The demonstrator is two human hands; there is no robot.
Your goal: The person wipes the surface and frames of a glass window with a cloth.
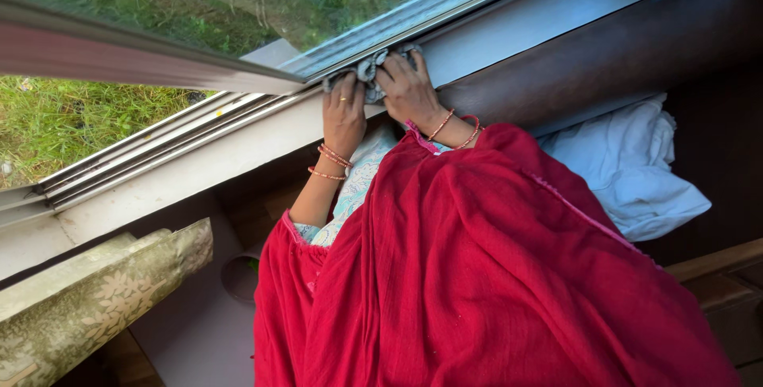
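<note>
Both hands press a crumpled grey cloth (370,69) into the ribbed metal window track (159,145). The left hand (343,113) lies flat, fingers closed over the cloth's edge; the right hand (409,89) grips its bunched folds. A smooth pale sill (199,172) runs below the wrists, loose red fabric (477,276) behind.

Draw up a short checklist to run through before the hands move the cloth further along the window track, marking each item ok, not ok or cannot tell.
1. Left hand on the cloth: ok.
2. Right hand on the cloth: ok.
3. Cloth pressed into the window track: ok.
4. Track beyond the cloth free of objects: ok.
5. Red shawl clear of the track: ok.
6. Cloth damp or dry: cannot tell.
</note>
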